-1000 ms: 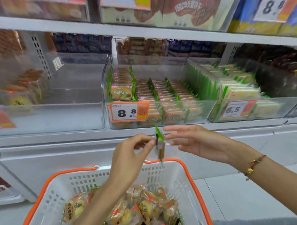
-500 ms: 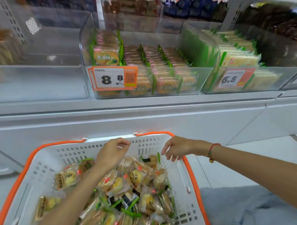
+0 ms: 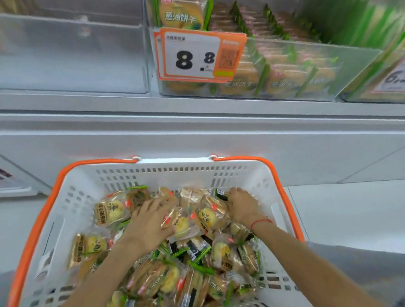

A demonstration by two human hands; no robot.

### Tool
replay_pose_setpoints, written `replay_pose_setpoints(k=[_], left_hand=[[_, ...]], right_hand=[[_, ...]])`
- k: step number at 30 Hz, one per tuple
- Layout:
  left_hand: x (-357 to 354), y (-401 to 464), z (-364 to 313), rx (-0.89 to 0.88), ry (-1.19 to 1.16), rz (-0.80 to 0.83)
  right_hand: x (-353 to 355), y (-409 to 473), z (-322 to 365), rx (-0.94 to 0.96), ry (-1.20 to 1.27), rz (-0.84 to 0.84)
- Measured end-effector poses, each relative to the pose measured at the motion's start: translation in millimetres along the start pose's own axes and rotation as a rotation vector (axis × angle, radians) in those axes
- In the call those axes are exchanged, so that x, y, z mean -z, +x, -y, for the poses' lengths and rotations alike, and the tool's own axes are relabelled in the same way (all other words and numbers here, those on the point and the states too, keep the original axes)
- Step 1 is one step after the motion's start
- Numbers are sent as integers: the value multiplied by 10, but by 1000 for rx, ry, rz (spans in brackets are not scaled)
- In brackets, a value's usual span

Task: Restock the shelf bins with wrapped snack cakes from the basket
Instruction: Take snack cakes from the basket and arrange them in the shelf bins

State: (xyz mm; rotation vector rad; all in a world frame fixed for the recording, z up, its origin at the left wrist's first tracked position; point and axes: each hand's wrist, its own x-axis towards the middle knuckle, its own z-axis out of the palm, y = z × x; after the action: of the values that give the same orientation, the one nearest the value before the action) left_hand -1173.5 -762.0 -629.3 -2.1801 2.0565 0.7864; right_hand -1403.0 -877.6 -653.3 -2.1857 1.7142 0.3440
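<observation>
My left hand [image 3: 151, 221] lies spread on the snack cakes [image 3: 206, 217] in the basket [image 3: 82, 184]; my right hand [image 3: 242, 203] curls into them, hold unclear. They seem light, soft, with slippery wrap, so I would pinch the sealed edges.

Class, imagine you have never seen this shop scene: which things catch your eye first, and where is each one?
First comes the white basket with its orange rim, low in the middle, heaped with wrapped snack cakes. Both hands are down in the pile: the left hand lies across the middle packets, and the right hand is at the far right corner. Above, an orange price tag reading 8.8 hangs on a clear shelf bin of packets.
</observation>
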Motion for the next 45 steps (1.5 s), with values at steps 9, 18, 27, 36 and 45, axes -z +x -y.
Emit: replay_pose_setpoints(k=[9,18,27,36,45], left_hand=[[478,157,-418,115,-455,-108],[1318,-96,-1138,-10,-1575,174],[1910,-123,-1646,-417,-1209,-353],[2820,343,-2358,-646,-663,-585],[3075,1027,-2632,-457,-341,-36]], right_hand=[[1073,-166,65,311,-90,77],[2188,-928,-56,741,82,-425],[2652,-1013,-271,596,680,-322],[3669,-1066,-673,579,455,-785],[4165,-633,-650,294,-250,-372]])
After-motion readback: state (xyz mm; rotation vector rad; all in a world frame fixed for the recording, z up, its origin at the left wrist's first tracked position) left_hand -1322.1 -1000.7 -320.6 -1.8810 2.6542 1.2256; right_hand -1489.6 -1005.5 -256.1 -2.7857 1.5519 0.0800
